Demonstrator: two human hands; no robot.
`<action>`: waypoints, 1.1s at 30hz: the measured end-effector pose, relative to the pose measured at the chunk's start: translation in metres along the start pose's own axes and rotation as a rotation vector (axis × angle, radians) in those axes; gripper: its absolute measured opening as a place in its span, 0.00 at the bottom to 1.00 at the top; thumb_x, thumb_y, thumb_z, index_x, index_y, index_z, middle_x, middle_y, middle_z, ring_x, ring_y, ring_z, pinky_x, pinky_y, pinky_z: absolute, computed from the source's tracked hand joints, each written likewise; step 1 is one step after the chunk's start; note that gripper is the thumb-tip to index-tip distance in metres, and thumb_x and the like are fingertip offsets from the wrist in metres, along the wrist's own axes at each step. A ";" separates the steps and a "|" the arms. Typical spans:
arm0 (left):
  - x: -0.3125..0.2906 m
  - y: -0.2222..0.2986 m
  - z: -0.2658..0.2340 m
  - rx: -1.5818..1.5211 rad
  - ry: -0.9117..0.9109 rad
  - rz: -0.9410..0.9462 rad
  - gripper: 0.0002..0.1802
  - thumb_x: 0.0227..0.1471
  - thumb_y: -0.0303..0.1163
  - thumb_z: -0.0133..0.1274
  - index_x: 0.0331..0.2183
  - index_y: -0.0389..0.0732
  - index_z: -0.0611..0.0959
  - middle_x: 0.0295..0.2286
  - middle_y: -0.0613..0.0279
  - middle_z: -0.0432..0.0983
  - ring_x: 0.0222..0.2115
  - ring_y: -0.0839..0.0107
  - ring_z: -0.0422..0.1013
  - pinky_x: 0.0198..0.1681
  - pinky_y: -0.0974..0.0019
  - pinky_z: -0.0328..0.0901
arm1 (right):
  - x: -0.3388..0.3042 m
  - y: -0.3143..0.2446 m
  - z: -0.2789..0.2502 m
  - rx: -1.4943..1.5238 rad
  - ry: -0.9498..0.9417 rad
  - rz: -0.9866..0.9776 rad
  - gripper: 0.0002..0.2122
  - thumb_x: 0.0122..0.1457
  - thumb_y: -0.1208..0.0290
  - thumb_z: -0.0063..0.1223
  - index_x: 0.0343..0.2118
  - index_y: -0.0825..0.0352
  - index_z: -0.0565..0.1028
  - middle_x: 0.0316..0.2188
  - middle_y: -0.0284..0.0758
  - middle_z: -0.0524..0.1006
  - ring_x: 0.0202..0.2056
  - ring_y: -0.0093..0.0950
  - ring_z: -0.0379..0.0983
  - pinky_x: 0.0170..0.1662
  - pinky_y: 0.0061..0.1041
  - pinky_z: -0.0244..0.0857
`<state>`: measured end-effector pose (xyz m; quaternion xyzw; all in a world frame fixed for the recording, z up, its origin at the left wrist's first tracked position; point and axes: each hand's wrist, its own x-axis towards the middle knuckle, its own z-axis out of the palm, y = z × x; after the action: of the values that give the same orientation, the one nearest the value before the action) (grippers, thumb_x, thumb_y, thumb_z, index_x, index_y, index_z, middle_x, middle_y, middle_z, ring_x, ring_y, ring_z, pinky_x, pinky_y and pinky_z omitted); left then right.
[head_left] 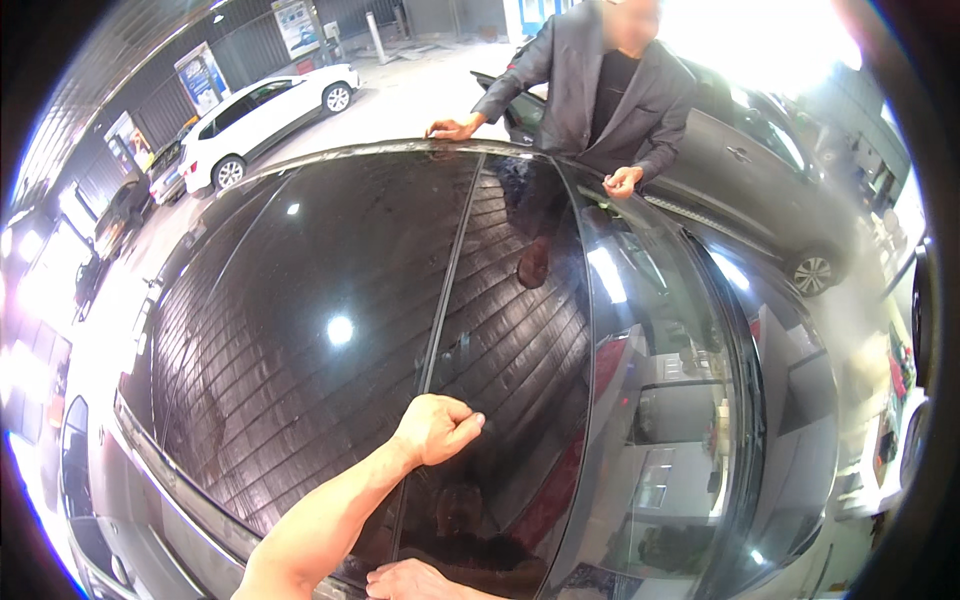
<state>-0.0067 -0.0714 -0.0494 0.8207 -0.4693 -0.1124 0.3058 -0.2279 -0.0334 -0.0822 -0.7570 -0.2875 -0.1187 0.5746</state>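
A glossy black car roof (330,260) spreads in front of me, with a narrow seam (450,270) running across it. My left hand (438,428) is closed over the near half of the roof, beside the seam. Its fingers are curled in with the thumb toward the right, and anything inside them is hidden. Low in the view, my right hand (415,580) lies at the near part of the roof, its visible fingers stretched leftward. The lower edge cuts off part of it. Ceiling lights and slatted lines reflect in the dark surface.
Across the roof stands a person in a dark jacket (655,110), both hands at the far edge. A sloping car window (660,400) lies to the right. Behind are a grey car (740,170) and a white car (265,115). Posters (200,78) hang on the far wall.
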 end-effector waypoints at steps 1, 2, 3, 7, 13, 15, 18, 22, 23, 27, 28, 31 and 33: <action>-0.001 0.001 0.002 0.004 0.000 -0.016 0.23 0.56 0.45 0.51 0.18 0.37 0.80 0.19 0.48 0.74 0.25 0.48 0.74 0.29 0.53 0.68 | 0.001 0.002 0.000 0.050 -0.020 0.026 0.14 0.48 0.66 0.57 0.12 0.63 0.68 0.15 0.37 0.71 0.21 0.41 0.72 0.23 0.41 0.67; 0.001 0.002 0.002 0.011 0.001 -0.025 0.23 0.56 0.45 0.52 0.18 0.37 0.80 0.19 0.49 0.75 0.25 0.48 0.74 0.29 0.53 0.68 | 0.004 0.002 -0.005 0.099 -0.010 0.012 0.14 0.48 0.66 0.57 0.12 0.63 0.68 0.16 0.38 0.71 0.20 0.41 0.72 0.24 0.41 0.67; 0.001 0.003 0.002 0.018 0.003 -0.034 0.23 0.56 0.45 0.52 0.18 0.37 0.80 0.19 0.49 0.75 0.25 0.48 0.74 0.29 0.53 0.68 | 0.005 0.002 -0.008 0.148 0.000 -0.001 0.14 0.48 0.66 0.57 0.12 0.64 0.68 0.16 0.38 0.71 0.20 0.41 0.72 0.24 0.41 0.67; -0.005 0.004 0.007 0.042 0.105 0.123 0.22 0.54 0.38 0.55 0.14 0.37 0.73 0.15 0.52 0.69 0.20 0.50 0.70 0.24 0.53 0.65 | 0.006 -0.006 -0.012 0.144 -0.052 0.036 0.14 0.49 0.67 0.56 0.12 0.64 0.68 0.16 0.39 0.71 0.21 0.41 0.72 0.24 0.41 0.66; -0.003 -0.003 0.007 0.052 0.193 0.142 0.23 0.54 0.41 0.56 0.14 0.39 0.72 0.16 0.49 0.67 0.21 0.46 0.69 0.25 0.49 0.64 | 0.006 0.009 -0.007 0.178 -0.176 0.044 0.13 0.53 0.67 0.56 0.16 0.67 0.69 0.19 0.40 0.71 0.25 0.44 0.72 0.28 0.42 0.68; -0.018 -0.010 0.012 -0.012 0.255 0.117 0.23 0.54 0.41 0.55 0.14 0.38 0.72 0.16 0.49 0.67 0.21 0.46 0.68 0.25 0.49 0.63 | 0.011 0.008 -0.010 0.222 -0.185 0.034 0.12 0.51 0.69 0.56 0.15 0.67 0.69 0.19 0.40 0.71 0.24 0.43 0.72 0.28 0.41 0.68; -0.060 0.004 0.026 -0.076 0.095 0.080 0.22 0.52 0.39 0.56 0.14 0.38 0.72 0.16 0.49 0.67 0.20 0.46 0.68 0.23 0.49 0.62 | 0.005 0.017 -0.015 0.172 -0.143 0.020 0.13 0.49 0.72 0.58 0.14 0.66 0.67 0.16 0.38 0.69 0.22 0.41 0.70 0.26 0.40 0.67; -0.104 0.020 0.026 -0.166 0.111 0.117 0.22 0.47 0.33 0.60 0.11 0.40 0.68 0.12 0.57 0.64 0.16 0.54 0.66 0.20 0.54 0.60 | 0.003 0.018 -0.012 0.146 -0.128 0.010 0.13 0.49 0.72 0.59 0.14 0.65 0.66 0.14 0.35 0.68 0.20 0.39 0.70 0.30 0.34 0.72; -0.104 0.023 0.026 -0.145 0.117 0.118 0.22 0.47 0.33 0.59 0.11 0.41 0.68 0.12 0.57 0.64 0.16 0.54 0.66 0.20 0.54 0.61 | 0.002 0.016 -0.014 0.130 -0.143 0.020 0.14 0.50 0.72 0.59 0.14 0.65 0.66 0.14 0.35 0.68 0.20 0.39 0.70 0.33 0.33 0.75; -0.101 0.025 0.028 -0.108 0.141 0.131 0.22 0.50 0.35 0.58 0.11 0.40 0.69 0.13 0.57 0.65 0.17 0.54 0.67 0.20 0.54 0.61 | 0.000 0.016 -0.010 0.133 -0.113 0.006 0.12 0.48 0.71 0.58 0.14 0.65 0.67 0.16 0.35 0.69 0.22 0.38 0.71 0.26 0.37 0.67; -0.100 0.024 0.030 -0.109 0.140 0.112 0.22 0.50 0.35 0.58 0.11 0.40 0.69 0.13 0.56 0.65 0.17 0.53 0.66 0.20 0.53 0.61 | 0.001 0.014 -0.014 0.126 -0.127 0.053 0.12 0.48 0.71 0.58 0.14 0.65 0.68 0.17 0.35 0.70 0.22 0.38 0.71 0.26 0.37 0.68; -0.111 0.036 0.032 -0.087 0.172 0.079 0.22 0.51 0.35 0.58 0.11 0.40 0.70 0.13 0.55 0.65 0.18 0.51 0.66 0.21 0.52 0.61 | -0.008 0.002 -0.027 0.264 -0.187 0.136 0.12 0.50 0.72 0.58 0.15 0.65 0.68 0.18 0.35 0.69 0.23 0.37 0.70 0.27 0.36 0.65; -0.129 0.039 0.031 -0.115 0.164 0.096 0.22 0.50 0.34 0.58 0.12 0.40 0.68 0.14 0.54 0.65 0.18 0.51 0.65 0.22 0.53 0.59 | -0.009 -0.017 -0.069 0.297 -0.153 0.153 0.09 0.50 0.74 0.59 0.17 0.65 0.70 0.18 0.34 0.70 0.22 0.37 0.69 0.27 0.35 0.64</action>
<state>-0.1175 0.0102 -0.0638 0.7847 -0.4744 -0.0571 0.3949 -0.2344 -0.0981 -0.0518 -0.6902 -0.2865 0.0272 0.6639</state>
